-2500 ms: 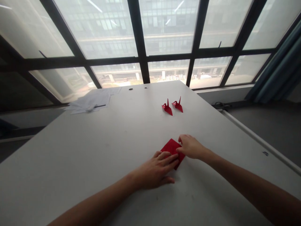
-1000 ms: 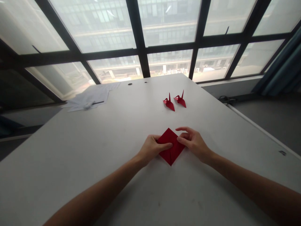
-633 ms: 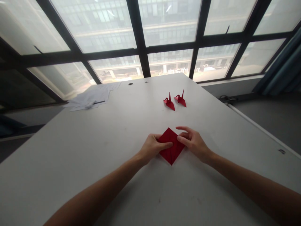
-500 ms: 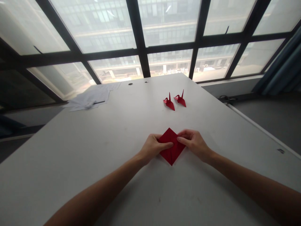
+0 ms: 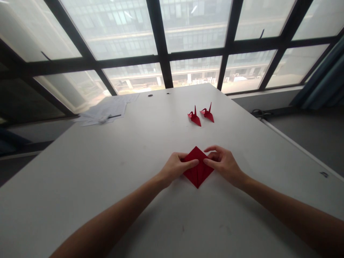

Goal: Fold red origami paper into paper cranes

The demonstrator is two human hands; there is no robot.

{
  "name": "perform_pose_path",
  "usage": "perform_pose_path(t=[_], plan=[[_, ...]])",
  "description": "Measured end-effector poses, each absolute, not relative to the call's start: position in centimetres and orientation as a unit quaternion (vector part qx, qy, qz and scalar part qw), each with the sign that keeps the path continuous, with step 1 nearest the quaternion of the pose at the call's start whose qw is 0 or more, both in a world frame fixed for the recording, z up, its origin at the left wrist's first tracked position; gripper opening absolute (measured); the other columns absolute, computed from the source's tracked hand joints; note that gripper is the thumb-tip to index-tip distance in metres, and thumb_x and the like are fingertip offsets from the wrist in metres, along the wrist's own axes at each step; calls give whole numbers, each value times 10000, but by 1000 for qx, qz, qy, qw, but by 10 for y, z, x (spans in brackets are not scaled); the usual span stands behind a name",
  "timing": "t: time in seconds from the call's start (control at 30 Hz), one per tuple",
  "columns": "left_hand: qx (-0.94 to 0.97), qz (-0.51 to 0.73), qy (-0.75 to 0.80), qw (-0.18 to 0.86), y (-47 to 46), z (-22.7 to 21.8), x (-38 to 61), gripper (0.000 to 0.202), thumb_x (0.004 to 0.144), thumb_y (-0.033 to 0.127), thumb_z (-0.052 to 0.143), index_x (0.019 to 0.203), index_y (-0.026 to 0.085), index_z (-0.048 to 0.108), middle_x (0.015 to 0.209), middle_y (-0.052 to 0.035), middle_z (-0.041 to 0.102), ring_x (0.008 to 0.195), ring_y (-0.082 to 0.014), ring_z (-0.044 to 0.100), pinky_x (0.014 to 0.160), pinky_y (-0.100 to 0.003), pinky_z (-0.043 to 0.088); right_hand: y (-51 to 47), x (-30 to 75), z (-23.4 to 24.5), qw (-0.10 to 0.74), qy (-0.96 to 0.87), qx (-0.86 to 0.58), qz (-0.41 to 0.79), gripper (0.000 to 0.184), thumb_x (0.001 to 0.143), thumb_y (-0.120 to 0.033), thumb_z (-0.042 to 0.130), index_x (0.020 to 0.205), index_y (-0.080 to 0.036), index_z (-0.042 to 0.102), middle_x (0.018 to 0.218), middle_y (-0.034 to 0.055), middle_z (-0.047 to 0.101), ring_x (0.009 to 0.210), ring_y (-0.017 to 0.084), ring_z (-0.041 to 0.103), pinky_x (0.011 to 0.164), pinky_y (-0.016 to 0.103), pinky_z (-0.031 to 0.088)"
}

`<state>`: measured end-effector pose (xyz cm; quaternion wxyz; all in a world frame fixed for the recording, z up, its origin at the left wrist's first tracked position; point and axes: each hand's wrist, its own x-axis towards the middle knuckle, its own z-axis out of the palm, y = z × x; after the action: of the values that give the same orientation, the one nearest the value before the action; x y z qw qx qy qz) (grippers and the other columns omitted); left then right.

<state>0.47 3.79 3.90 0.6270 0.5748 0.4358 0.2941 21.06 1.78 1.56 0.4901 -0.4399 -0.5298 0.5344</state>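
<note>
A folded red origami paper (image 5: 197,175), diamond-shaped with a crease down its lower middle, is between my two hands just above or on the white table. My left hand (image 5: 177,166) grips its left corner, thumb flat across the front and fingers behind. At the right corner, my right hand (image 5: 221,163) pinches the paper with the thumb in front; its index finger is lifted off toward the top right edge. The other right fingers are partly hidden behind the paper. Beyond stand two red paper cranes, a left one (image 5: 195,118) and a right one (image 5: 208,114).
The white table (image 5: 120,193) runs away toward large windows. Loose paper sheets (image 5: 99,111) lie at its far left, with a dark pen (image 5: 114,116) on them. A blue curtain (image 5: 319,79) hangs at the right.
My right index finger has lifted away from the paper, and the right thumb has shifted slightly lower on it. The left hand keeps its hold. The whole view has shifted slightly.
</note>
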Motion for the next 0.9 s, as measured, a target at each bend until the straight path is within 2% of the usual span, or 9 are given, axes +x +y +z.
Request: perform_pose_path(t=[0.17, 0.33, 0.7, 0.8, 0.9], plan=[[558, 304, 443, 633, 38, 37, 5, 350, 737, 413, 830, 891, 102, 788, 838, -107, 771, 673, -181, 670, 604, -243, 485, 16, 210, 16, 479, -529, -443, 542, 342, 785, -320, 760, 1075, -179, 646, 752, 16, 711, 656, 170, 644, 599, 292, 519], [559, 300, 442, 634, 38, 35, 5, 347, 724, 411, 836, 879, 104, 789, 817, -97, 764, 637, -165, 651, 582, -235, 463, 16, 210, 16, 443, -534, -460, 553, 237, 781, -368, 754, 857, -146, 723, 822, 71, 743, 708, 183, 657, 630, 291, 513], [584, 291, 443, 615, 38, 35, 4, 342, 742, 427, 815, 859, 108, 781, 777, -75, 745, 624, -157, 629, 546, -222, 421, 18, 210, 14, 445, -548, -484, 517, 235, 779, -394, 743, 761, -161, 719, 717, 37, 711, 610, 162, 609, 549, 273, 461], [565, 304, 454, 618, 38, 34, 6, 330, 731, 405, 825, 860, 105, 782, 783, -84, 754, 625, -160, 645, 558, -227, 447, 17, 210, 14, 450, -554, -471, 519, 231, 793, -389, 741, 803, -159, 717, 746, 43, 721, 637, 167, 628, 566, 273, 473], [521, 348, 460, 629, 37, 32, 8, 345, 715, 393, 839, 902, 109, 779, 833, -95, 768, 671, -182, 680, 611, -254, 506, 16, 211, 15, 459, -523, -447, 563, 322, 783, -391, 766, 1010, -176, 692, 840, 52, 751, 724, 202, 683, 636, 306, 528]])
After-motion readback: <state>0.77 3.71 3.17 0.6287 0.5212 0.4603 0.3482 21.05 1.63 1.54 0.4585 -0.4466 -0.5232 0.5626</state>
